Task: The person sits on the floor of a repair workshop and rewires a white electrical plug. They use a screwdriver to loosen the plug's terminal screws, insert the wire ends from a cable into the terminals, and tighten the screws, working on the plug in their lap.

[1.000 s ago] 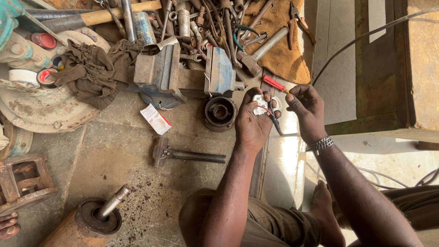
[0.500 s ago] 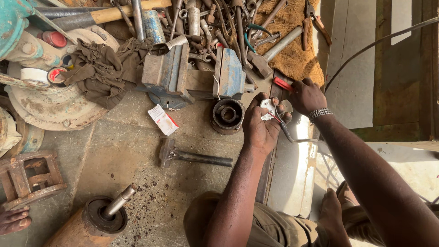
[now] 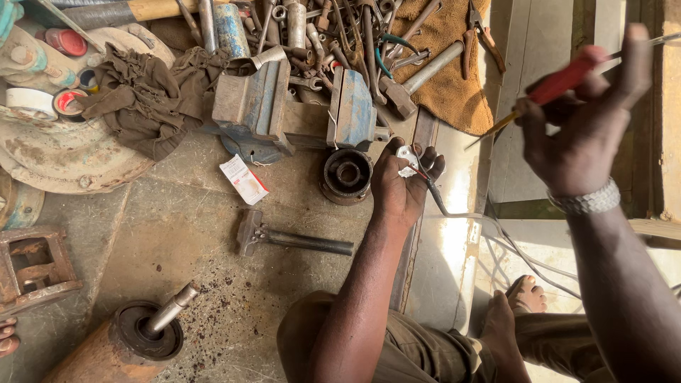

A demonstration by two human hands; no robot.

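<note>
A blue bench vise (image 3: 294, 106) sits on the concrete floor (image 3: 170, 234); a dark ring-shaped metal part (image 3: 346, 174) lies just in front of it; a hammer (image 3: 291, 239) lies nearer, flat; a small red-and-white packet (image 3: 243, 179) rests beside the vise; a brown rag (image 3: 145, 96) is heaped to the left; loose tools (image 3: 340, 35) crowd behind; a tan cloth (image 3: 447, 78) carries pliers (image 3: 482, 32).

Bright daylight, glare right, sharp focus
</note>
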